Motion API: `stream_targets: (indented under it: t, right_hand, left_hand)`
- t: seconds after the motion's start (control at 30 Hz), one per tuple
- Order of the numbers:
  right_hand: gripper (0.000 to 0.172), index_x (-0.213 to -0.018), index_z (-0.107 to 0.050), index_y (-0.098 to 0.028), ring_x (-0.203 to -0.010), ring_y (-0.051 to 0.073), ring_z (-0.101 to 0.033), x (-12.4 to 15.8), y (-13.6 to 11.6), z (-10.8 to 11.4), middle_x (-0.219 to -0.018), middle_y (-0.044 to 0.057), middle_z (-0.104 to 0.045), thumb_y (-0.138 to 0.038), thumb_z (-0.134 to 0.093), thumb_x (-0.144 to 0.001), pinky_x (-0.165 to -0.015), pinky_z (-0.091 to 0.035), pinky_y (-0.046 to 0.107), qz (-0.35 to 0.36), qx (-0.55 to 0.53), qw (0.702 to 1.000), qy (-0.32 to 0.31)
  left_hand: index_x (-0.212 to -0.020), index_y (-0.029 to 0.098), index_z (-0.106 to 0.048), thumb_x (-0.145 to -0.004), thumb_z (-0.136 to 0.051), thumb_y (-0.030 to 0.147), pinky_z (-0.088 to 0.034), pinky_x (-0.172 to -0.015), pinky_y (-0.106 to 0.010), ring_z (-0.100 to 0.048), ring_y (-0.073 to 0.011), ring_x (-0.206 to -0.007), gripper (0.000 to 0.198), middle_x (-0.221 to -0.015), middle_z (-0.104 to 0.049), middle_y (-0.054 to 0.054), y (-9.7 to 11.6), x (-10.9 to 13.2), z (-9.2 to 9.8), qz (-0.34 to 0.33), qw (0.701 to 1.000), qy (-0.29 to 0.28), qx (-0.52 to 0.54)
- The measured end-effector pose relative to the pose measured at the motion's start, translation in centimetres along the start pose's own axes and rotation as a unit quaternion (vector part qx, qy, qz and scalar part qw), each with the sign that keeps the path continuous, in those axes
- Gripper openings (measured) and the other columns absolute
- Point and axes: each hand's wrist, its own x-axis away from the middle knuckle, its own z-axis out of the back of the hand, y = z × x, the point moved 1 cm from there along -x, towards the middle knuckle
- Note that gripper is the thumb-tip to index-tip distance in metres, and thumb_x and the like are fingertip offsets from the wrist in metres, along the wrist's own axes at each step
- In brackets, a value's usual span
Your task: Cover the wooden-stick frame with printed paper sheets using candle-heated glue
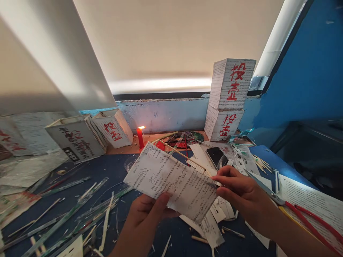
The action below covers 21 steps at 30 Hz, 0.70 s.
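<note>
My left hand [150, 217] grips the lower edge of a paper-covered panel [171, 182], thumb on its face. The panel carries printed characters and dark branch-like strokes, and it is tilted above the table. My right hand [241, 192] is closed in a pinch at the panel's right corner; what lies between the fingertips is too small to make out. A thin wooden stick [184, 155] runs behind the panel's upper edge towards those fingertips. Just beyond the panel's upper left corner, a lit red candle [140, 138] stands upright.
Two paper-covered boxes with red characters [227, 96] are stacked at the back right. More boxes [77, 137] stand at the back left. Red-handled scissors [294, 210] lie by my right forearm, near a dark phone [216, 157]. Sticks and plastic strips [66, 214] litter the left side.
</note>
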Motion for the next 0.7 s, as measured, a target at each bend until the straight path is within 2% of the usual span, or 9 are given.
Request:
stream_targets:
  t: [0.13, 0.2, 0.37, 0.53, 0.7]
  right_hand:
    - [0.032, -0.119, -0.075, -0.036, -0.100, 0.022, -0.056, 0.05, -0.16, 0.00, -0.105, 0.005, -0.053, -0.049, -0.065, -0.092, -0.079, -0.053, 0.033, 0.004, -0.007, 1.000, 0.003]
    - [0.034, -0.122, -0.074, -0.037, -0.099, 0.022, -0.057, 0.12, -0.33, -0.05, -0.104, 0.006, -0.053, -0.049, -0.064, -0.092, -0.077, -0.054, 0.032, 0.007, -0.005, 1.000, -0.002]
    - [0.031, -0.119, -0.075, -0.037, -0.094, 0.021, -0.058, 0.36, -0.58, -0.01, -0.100, 0.005, -0.053, -0.047, -0.065, -0.092, -0.078, -0.054, 0.033, 0.032, 0.022, 0.999, 0.032]
    - [0.027, -0.116, -0.076, -0.039, -0.088, 0.019, -0.057, 0.60, -0.43, 0.01, -0.103, 0.004, -0.052, -0.043, -0.069, -0.090, -0.069, -0.054, 0.029, 0.061, 0.050, 0.996, 0.029]
    - [0.023, -0.114, -0.076, -0.041, -0.090, 0.019, -0.058, 0.78, -0.27, 0.07, -0.098, 0.004, -0.053, -0.037, -0.065, -0.094, -0.077, -0.056, 0.031, 0.118, 0.067, 0.989, 0.050]
  left_hand:
    - [-0.069, 0.016, -0.077, -0.073, -0.085, 0.044, -0.066, -0.075, -0.042, -0.076, -0.0291, -0.076, 0.029, -0.080, -0.080, -0.007, 0.17, 0.17, -0.22, 0.020, 1.000, 0.016, 0.000]
    - [-0.066, 0.016, -0.077, -0.074, -0.084, 0.044, -0.066, -0.078, -0.042, -0.076, -0.0291, -0.076, 0.030, -0.076, -0.079, -0.006, 0.18, 0.22, -0.23, 0.024, 1.000, 0.009, -0.007]
    - [-0.088, 0.020, -0.083, -0.079, -0.080, 0.043, -0.066, -0.080, -0.043, -0.076, -0.0333, -0.088, 0.025, -0.097, -0.081, -0.008, -0.02, 0.27, -0.19, 0.006, 0.999, -0.034, -0.014]
    - [-0.091, 0.024, -0.084, -0.081, -0.078, 0.040, -0.065, -0.081, -0.042, -0.075, -0.0349, -0.097, 0.020, -0.102, -0.081, -0.006, 0.00, 0.35, -0.44, 0.004, 0.998, -0.057, -0.030]
    - [-0.093, 0.024, -0.084, -0.078, -0.081, 0.042, -0.065, -0.082, -0.044, -0.075, -0.0358, -0.094, 0.024, -0.098, -0.081, -0.007, 0.06, 0.51, -0.48, 0.004, 0.996, -0.067, -0.051]
